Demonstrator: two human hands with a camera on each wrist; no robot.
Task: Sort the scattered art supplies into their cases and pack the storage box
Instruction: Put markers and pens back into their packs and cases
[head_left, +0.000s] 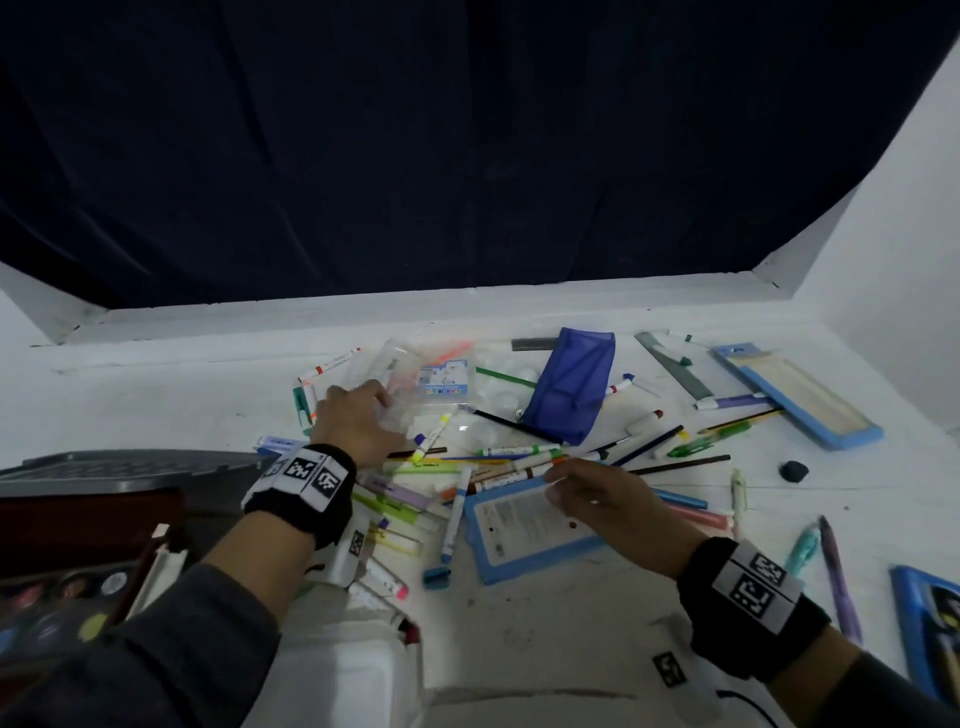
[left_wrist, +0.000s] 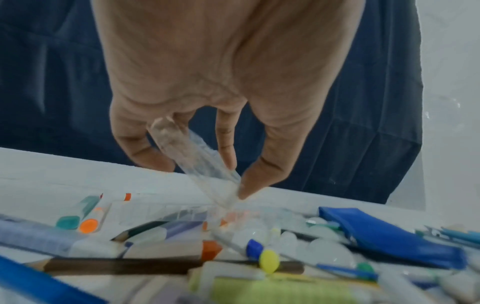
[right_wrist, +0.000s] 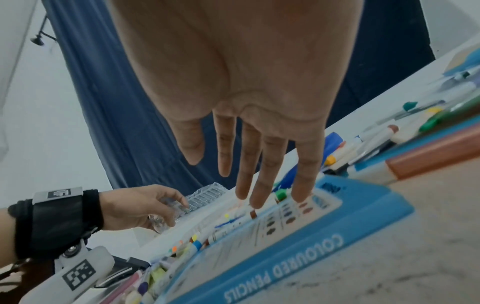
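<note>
Markers (head_left: 511, 451) and pencils lie scattered across the white counter (head_left: 171, 395); the left hand (head_left: 358, 423) pinches a clear plastic marker case (left_wrist: 193, 158) at the pile's far side, while the right hand (head_left: 605, 501) hovers with straight, empty fingers (right_wrist: 259, 181) over a blue tin (right_wrist: 298, 238) reading "COLOURED PENCILS". Best to lift the flimsy case clear, hold its mouth wide, then feed markers in lengthwise.

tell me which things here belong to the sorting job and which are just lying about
Part of the job:
- clear plastic marker case, pinched by the left hand
- blue coloured pencils case, under the open right hand
- blue mesh pouch
- scattered markers and pencils

Just lying about:
- dark curtain
- white table
</note>
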